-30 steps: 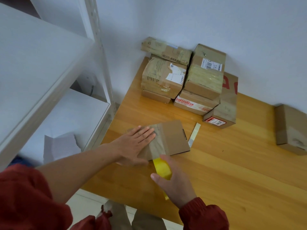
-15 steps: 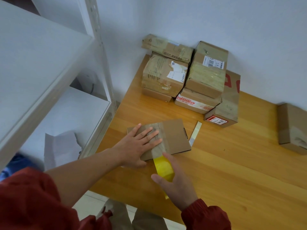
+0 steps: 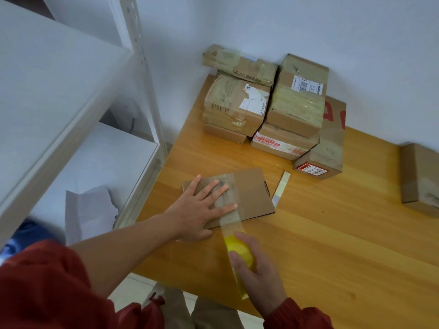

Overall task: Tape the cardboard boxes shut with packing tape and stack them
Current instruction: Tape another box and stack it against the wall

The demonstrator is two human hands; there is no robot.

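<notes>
**Mid-tape on one box, stacking to follow**

Presses the left grip (image 3: 202, 210) flat on the box (image 3: 251, 193), fingers straight and spread over its already taped left part. Wraps the right grip (image 3: 259, 269) round the yellow roll (image 3: 240, 250), just nearside of the left grip. Shows a clear band of tape (image 3: 228, 224) stretched from the roll up onto the box top, right beside the left fingertips. Looks uncut at the roll.

Finds the box lying low on the desk (image 3: 332, 233), directly under the left grip and just beyond the right one.

Judged done: a pile (image 3: 273, 110) of taped boxes well beyond both grips, against the wall, stacked two or three high.

Judged in hand: laying and smoothing this band across the box.

Judged left: cutting the tape at the roll, rubbing down the loose end, then carrying the box away from the grips to the pile. Possibly also the lone box (image 3: 420, 176), well off to the right of the right grip; cannot tell whether fully sealed. Leaves a spare strip (image 3: 281, 188) on the desk just right of the box, well beyond the right grip.
</notes>
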